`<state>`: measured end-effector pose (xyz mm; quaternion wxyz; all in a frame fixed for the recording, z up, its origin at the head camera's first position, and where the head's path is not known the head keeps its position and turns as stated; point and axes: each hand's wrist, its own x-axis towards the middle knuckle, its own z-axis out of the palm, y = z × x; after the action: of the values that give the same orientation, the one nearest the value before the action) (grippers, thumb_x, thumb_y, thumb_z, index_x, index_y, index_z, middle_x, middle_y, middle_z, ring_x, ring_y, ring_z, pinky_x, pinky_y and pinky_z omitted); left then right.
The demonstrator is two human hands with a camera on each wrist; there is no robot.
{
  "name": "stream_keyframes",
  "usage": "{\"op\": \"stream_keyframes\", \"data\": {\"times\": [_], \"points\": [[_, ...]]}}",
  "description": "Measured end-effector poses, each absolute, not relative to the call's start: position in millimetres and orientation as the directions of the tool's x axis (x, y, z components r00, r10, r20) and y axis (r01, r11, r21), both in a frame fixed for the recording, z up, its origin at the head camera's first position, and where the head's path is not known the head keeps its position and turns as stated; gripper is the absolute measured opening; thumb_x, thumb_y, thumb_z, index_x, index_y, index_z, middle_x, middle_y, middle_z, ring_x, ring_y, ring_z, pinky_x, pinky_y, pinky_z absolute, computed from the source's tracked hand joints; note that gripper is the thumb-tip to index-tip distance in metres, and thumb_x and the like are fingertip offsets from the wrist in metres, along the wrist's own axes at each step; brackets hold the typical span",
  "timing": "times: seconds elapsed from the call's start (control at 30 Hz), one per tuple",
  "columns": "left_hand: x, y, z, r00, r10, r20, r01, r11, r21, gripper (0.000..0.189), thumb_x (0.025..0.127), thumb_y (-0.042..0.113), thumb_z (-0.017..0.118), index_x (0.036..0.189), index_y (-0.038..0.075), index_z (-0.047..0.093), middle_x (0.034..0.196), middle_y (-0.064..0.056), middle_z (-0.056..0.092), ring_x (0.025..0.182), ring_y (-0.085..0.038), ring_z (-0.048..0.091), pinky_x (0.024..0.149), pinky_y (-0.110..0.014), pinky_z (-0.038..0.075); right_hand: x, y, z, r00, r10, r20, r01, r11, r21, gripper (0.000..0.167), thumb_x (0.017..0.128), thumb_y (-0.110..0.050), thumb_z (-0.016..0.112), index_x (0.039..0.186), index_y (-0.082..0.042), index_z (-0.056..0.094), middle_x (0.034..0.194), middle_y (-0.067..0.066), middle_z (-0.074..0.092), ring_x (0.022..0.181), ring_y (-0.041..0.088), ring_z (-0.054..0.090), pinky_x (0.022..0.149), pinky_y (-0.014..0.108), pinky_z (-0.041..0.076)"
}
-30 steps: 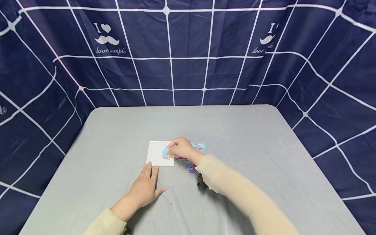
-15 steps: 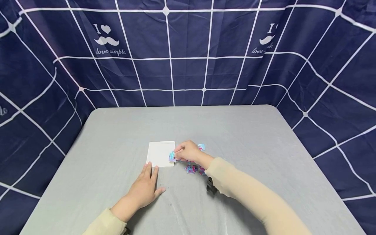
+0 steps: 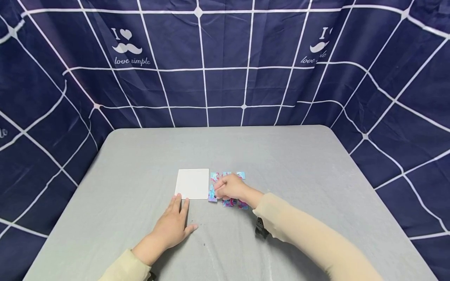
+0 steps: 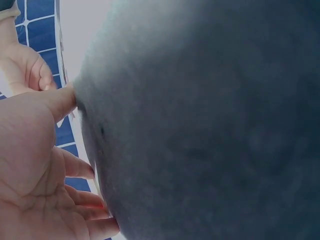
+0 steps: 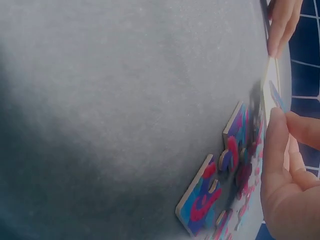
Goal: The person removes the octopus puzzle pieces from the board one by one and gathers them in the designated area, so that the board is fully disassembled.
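Observation:
My right hand [image 3: 231, 186] pinches a light-blue jigsaw piece [image 3: 212, 194] between thumb and fingers, just right of a square white board [image 3: 192, 183]. In the right wrist view the pinched piece appears tilted and edge-on, the hand [image 5: 290, 165] around its near end. Several other pieces in blue, pink and purple lie under and around that hand, such as a near one [image 3: 242, 205] and a far one [image 3: 240, 175]; the hand hides some. With fingers spread, my left hand [image 3: 171, 226] rests on the table, fingertips touching the board's near left edge.
The grey cloth-covered table [image 3: 281, 156] extends around the board and pieces. A dark blue curtain [image 3: 225, 89] with white grid lines encloses its back and sides. A black wrist device [image 3: 261, 229] shows under the right sleeve.
My right hand has carried the pinched piece from over the board rightward and nearer, to beside the board's right edge. The left hand has stayed in place.

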<state>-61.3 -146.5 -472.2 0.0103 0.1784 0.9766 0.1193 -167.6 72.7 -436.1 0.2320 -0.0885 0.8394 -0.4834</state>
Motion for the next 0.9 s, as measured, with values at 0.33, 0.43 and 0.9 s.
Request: {"op": "stream_keyframes", "data": {"times": [0.33,0.43,0.9], "points": [[-60.1,-146.2,-472.0,-0.934,0.354,0.040,0.353,0.904,0.241,0.080,0.087,0.046,0.065,0.136,-0.013,0.040,0.141,-0.039,0.028,0.133,-0.050,0.025,0.104,-0.051,0.031,-162.1,75.8,-436.7,-0.869,-0.373,-0.326,0.088,0.531,-0.843,0.010,0.079,0.004,0.071,0.089,0.004,0.069,0.076,0.009,0.070,0.070,0.020,0.069,0.062,0.029,0.056],[-60.1,-146.0,-471.8,-0.934,0.355,0.042,0.354,0.904,0.239,0.080,0.087,0.045,0.065,0.136,-0.013,0.040,0.141,-0.039,0.028,0.133,-0.050,0.025,0.104,-0.051,0.031,-160.6,75.0,-437.8,-0.871,-0.371,-0.322,0.087,0.529,-0.844,0.010,0.078,0.005,0.071,0.088,0.005,0.069,0.075,0.010,0.070,0.069,0.020,0.069,0.061,0.029,0.056],[-60.9,-145.0,-472.3,-0.934,0.353,0.047,0.354,0.906,0.231,0.080,0.087,0.046,0.065,0.136,-0.013,0.041,0.141,-0.039,0.029,0.133,-0.050,0.026,0.104,-0.051,0.031,-163.3,77.1,-437.9,-0.873,-0.367,-0.320,0.059,0.573,-0.817,0.008,0.078,0.003,0.074,0.083,0.003,0.068,0.071,0.009,0.070,0.065,0.020,0.069,0.057,0.029,0.055]]}}
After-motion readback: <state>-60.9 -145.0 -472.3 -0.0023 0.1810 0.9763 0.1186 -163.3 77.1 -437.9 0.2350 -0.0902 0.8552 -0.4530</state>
